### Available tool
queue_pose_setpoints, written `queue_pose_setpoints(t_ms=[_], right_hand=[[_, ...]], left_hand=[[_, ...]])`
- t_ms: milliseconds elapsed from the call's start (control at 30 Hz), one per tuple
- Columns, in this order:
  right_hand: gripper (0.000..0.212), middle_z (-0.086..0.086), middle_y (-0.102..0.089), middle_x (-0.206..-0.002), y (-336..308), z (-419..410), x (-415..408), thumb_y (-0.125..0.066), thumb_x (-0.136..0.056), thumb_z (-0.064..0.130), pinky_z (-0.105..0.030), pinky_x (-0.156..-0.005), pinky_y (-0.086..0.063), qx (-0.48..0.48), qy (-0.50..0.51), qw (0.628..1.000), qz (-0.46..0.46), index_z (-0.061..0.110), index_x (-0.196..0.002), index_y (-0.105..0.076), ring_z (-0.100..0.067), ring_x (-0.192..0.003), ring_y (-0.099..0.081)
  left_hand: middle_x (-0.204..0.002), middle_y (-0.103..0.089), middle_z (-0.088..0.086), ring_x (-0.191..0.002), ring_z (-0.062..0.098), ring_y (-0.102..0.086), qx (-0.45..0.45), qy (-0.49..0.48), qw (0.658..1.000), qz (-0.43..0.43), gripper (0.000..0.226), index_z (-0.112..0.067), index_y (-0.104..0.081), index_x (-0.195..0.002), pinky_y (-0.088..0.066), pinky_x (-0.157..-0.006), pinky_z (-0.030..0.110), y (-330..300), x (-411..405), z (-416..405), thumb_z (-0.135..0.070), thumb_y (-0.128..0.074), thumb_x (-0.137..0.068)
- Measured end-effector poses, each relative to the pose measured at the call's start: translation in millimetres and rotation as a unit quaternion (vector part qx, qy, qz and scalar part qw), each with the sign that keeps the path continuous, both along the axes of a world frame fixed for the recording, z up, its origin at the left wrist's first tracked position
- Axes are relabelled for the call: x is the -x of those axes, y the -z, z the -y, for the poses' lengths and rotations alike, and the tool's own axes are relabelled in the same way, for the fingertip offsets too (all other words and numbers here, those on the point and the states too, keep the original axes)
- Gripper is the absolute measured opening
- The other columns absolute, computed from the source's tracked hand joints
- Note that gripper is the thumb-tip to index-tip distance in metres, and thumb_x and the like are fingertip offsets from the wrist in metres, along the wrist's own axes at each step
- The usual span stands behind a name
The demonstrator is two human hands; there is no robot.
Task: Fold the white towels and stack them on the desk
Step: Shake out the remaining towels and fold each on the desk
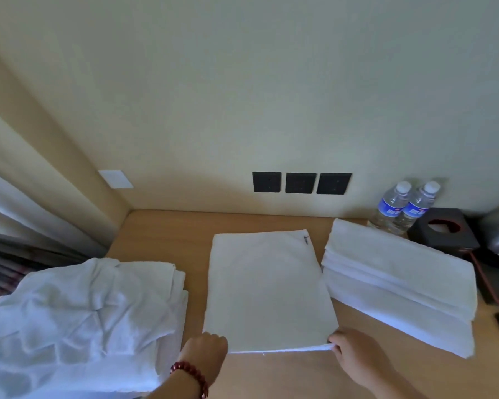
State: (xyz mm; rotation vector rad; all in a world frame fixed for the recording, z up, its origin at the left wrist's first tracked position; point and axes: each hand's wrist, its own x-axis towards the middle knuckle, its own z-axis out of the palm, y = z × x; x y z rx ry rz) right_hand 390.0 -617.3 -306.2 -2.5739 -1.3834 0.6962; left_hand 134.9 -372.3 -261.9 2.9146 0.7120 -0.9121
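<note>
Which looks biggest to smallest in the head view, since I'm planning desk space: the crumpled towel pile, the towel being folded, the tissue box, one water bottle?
1. Crumpled towel pile, though nearness to the camera inflates it.
2. Towel being folded.
3. Tissue box and water bottle: too alike to rank.

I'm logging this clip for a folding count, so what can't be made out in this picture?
- Stack of folded towels, head view: layers blur together, number unclear.
- Unfolded pile: cut off by the left and bottom edges.
- Left hand: fingers curl under it at the towel, grip hidden.
- Bottles: label text too small.
</note>
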Motion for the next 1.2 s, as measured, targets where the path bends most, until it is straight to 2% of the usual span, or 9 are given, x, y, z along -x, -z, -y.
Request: queue_pose_setpoints(t_ms=[100, 200, 333, 433, 500, 567, 700, 900, 1200], right_hand=[[0.003, 0.018, -0.059, -0.090, 21, 19, 8, -0.065, -0.086, 0.031, -0.021, -0.062, -0.041, 0.041, -0.002, 0.999, 0.012, 0.032, -0.086, -0.068, -0.004, -0.080, -0.059], [0.024, 0.021, -0.057, -0.075, 47, 36, 17, -0.087, -0.060, 0.026, -0.015, -0.049, -0.033, 0.061, 0.004, 0.998, 0.018, 0.035, -0.068, -0.066, -0.003, -0.060, -0.058], [0.035, 0.021, -0.054, -0.069, 57, 44, 29, -0.092, -0.044, 0.028, -0.015, -0.044, -0.025, 0.083, -0.013, 0.996, 0.031, 0.038, -0.059, -0.062, -0.004, -0.048, -0.052], [0.029, 0.019, -0.053, -0.072, 48, 45, 39, -0.089, -0.058, 0.027, -0.017, -0.046, -0.027, 0.094, -0.033, 0.994, 0.038, 0.035, -0.063, -0.061, -0.006, -0.050, -0.041], [0.012, 0.015, -0.052, -0.082, 41, 38, 44, -0.068, -0.086, 0.025, -0.019, -0.052, -0.034, 0.108, -0.039, 0.993, 0.037, 0.030, -0.077, -0.061, -0.006, -0.066, -0.047], [0.018, 0.013, -0.046, -0.083, 33, 31, 44, -0.051, -0.097, 0.021, -0.021, -0.056, -0.034, 0.111, -0.041, 0.992, 0.033, 0.028, -0.080, -0.056, -0.007, -0.075, -0.050], [0.029, 0.009, -0.047, -0.076, 21, 13, 36, -0.049, -0.098, 0.021, -0.021, -0.053, -0.032, 0.151, -0.041, 0.988, 0.002, 0.030, -0.070, -0.046, -0.007, -0.067, -0.050], [0.030, 0.004, -0.054, -0.073, 12, 8, 34, -0.052, -0.093, 0.015, -0.024, -0.052, -0.036, 0.192, -0.046, 0.980, -0.016, 0.027, -0.066, -0.049, -0.014, -0.065, -0.055], [0.014, 0.008, -0.055, -0.082, 11, 16, 38, -0.050, -0.099, 0.019, -0.021, -0.056, -0.041, 0.156, -0.017, 0.987, -0.024, 0.029, -0.097, -0.060, -0.009, -0.070, -0.054]], left_hand=[[-0.121, -0.061, 0.012, -0.115, 0.031, -0.056, 0.032, -0.007, 0.999, -0.005, 0.036, -0.008, -0.056, -0.120, -0.047, -0.092, 0.042, 21, 18, 16, 0.004, -0.038, -0.091], [-0.121, -0.061, 0.013, -0.113, 0.030, -0.056, 0.058, 0.006, 0.998, -0.026, 0.034, -0.007, -0.055, -0.119, -0.047, -0.092, 0.042, 31, 27, 29, 0.004, -0.041, -0.090], [-0.126, -0.055, 0.011, -0.118, 0.028, -0.053, 0.061, -0.022, 0.997, -0.033, 0.035, -0.008, -0.050, -0.125, -0.049, -0.092, 0.039, 43, 36, 37, 0.005, -0.044, -0.093], [-0.128, -0.054, 0.011, -0.119, 0.028, -0.053, 0.057, -0.024, 0.997, -0.038, 0.034, -0.008, -0.049, -0.127, -0.049, -0.094, 0.040, 51, 42, 41, 0.004, -0.040, -0.097], [-0.125, -0.057, 0.011, -0.117, 0.027, -0.055, 0.055, -0.030, 0.997, -0.035, 0.034, -0.009, -0.051, -0.126, -0.049, -0.094, 0.039, 53, 41, 42, 0.003, -0.040, -0.097], [-0.122, -0.060, 0.010, -0.113, 0.027, -0.058, 0.048, -0.048, 0.997, -0.032, 0.034, -0.010, -0.053, -0.124, -0.050, -0.093, 0.038, 54, 37, 42, 0.004, -0.039, -0.096], [-0.119, -0.064, 0.009, -0.110, 0.027, -0.063, 0.023, -0.063, 0.997, -0.037, 0.030, -0.010, -0.057, -0.121, -0.052, -0.092, 0.037, 46, 27, 41, 0.000, -0.039, -0.099], [-0.118, -0.066, 0.009, -0.107, 0.026, -0.066, 0.010, -0.073, 0.996, -0.051, 0.029, -0.010, -0.061, -0.119, -0.054, -0.091, 0.035, 46, 27, 42, -0.002, -0.042, -0.099], [-0.114, -0.068, 0.009, -0.104, 0.024, -0.067, 0.000, -0.056, 0.997, -0.044, 0.021, -0.009, -0.058, -0.121, -0.053, -0.090, 0.033, 50, 37, 53, -0.013, -0.046, -0.104]])
